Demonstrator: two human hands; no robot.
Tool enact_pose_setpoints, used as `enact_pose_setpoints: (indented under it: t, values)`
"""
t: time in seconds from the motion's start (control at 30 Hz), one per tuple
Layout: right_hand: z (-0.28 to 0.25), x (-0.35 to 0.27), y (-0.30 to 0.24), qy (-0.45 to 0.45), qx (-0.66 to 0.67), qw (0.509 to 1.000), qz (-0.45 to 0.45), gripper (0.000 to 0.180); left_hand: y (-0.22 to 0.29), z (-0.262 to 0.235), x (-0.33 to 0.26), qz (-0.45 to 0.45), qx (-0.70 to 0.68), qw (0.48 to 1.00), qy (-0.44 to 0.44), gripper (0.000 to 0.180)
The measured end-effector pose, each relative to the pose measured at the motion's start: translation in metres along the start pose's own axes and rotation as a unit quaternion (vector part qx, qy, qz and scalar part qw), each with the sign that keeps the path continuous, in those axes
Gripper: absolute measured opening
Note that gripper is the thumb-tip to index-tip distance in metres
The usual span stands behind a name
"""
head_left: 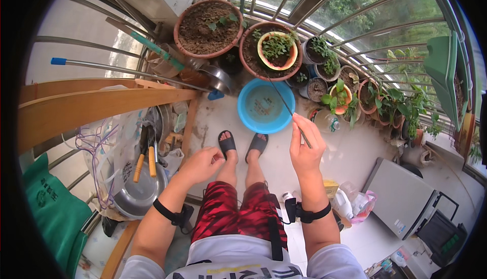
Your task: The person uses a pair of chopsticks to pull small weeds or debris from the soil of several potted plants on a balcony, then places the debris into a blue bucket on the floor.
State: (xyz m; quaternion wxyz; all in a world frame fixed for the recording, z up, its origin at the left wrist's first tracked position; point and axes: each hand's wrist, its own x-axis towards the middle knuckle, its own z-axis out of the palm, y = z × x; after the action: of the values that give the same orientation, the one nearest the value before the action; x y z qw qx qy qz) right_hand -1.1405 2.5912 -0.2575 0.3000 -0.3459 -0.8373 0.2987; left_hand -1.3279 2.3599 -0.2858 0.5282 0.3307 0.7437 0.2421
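Person sits on a balcony, knees in red patterned shorts (238,213), both wrists strapped with black bands; left hand (202,165) rests near the left knee, fingers loosely curled, holding nothing visible; right hand (306,149) is raised, fingers pinched round the near end of a thin stick (284,101); the stick slants up and left from the hand, crosses over the blue basin (266,106) and its far tip reaches the big clay pot (253,63) with the small green seedling bowl (276,50) sitting in its soil.

Feet in black sandals (242,144) sit just before the basin on the tiled floor (350,152); basin looks empty or holds a little water, cannot tell.

Judgement on doing this well: keep the pinch low on the stick and firm, since a long thin rod wobbles at the tip; move from the wrist, small strokes; steady the forearm on the right knee if the tip wanders; keep the tip in bare soil, clear of the seedlings, as their stems look fragile; free left hand could brace the pot rim.

Further out: a second soil-filled pot (208,27) to the left; a row of small potted plants (350,93) along the railing (355,20); left side, wooden planks (101,104) and a metal pan (137,192) with tools.
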Motion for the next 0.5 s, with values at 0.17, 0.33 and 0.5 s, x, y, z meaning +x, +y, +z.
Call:
enact_pose_setpoints:
  t: [0.17,0.33,0.5]
  values:
    - [0.021,0.001,0.014,0.009,0.023,1.0,0.018,0.016,0.005,0.003,0.005,0.017,0.025,0.999,-0.012,0.021]
    - [0.051,0.021,0.037,-0.035,-0.001,0.999,0.035,0.014,0.009,0.009,0.013,0.033,0.038,0.999,-0.012,0.021]
    - [0.059,0.013,0.04,0.016,0.028,0.999,-0.018,0.015,0.005,0.015,0.004,0.051,0.018,0.998,0.007,0.022]
